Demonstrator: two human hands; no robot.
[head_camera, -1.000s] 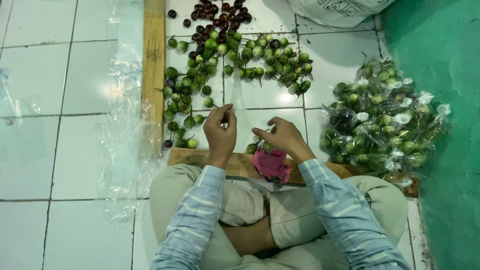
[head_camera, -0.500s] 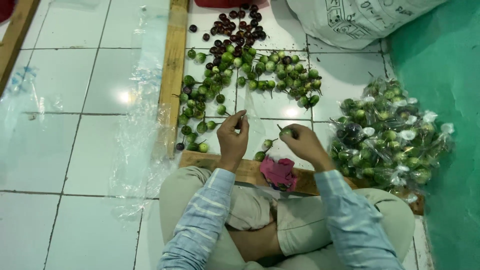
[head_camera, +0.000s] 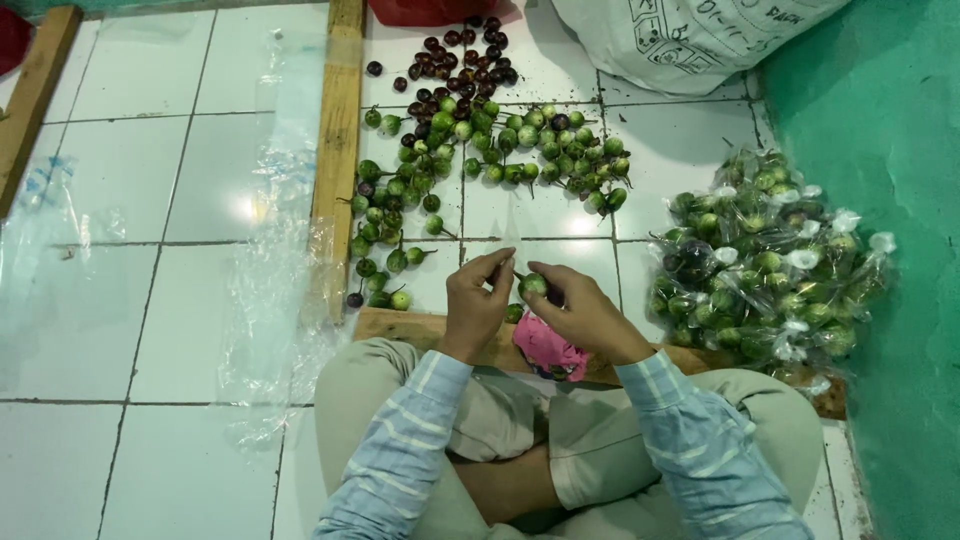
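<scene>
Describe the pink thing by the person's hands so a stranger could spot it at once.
Start at the wooden board lying on the white tiled floor in front of the crossed legs. Just below the right hand lies a crumpled pink bundle. It is the only pink item among green and dark purple round fruits.

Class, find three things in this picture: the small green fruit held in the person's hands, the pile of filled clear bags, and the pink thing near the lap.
Green fruit (head_camera: 533, 284), head view: its rounded top.
Filled clear bags (head_camera: 765, 262), head view: middle of the pile.
Pink thing (head_camera: 548, 350), head view: its centre.
</scene>
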